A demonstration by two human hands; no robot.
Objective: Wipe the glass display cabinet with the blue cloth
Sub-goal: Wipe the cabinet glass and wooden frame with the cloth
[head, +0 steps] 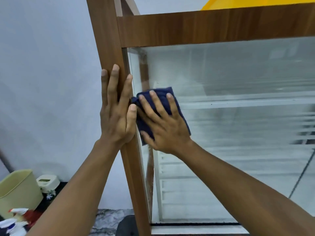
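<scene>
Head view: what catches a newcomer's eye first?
Dead centre, the right hand presses a folded dark blue cloth flat against the streaky glass pane, near its left edge. Beside it, the left hand rests flat on the brown wooden corner post. A bright yellow shape peeks over the top rail.

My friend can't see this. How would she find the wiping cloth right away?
Find the glass display cabinet with its brown wooden frame, then go to the left edge of its front glass pane. There the blue cloth is pressed flat on the glass under the right hand. It is the only dark navy fabric; the left hand beside it rests on wood.
</scene>
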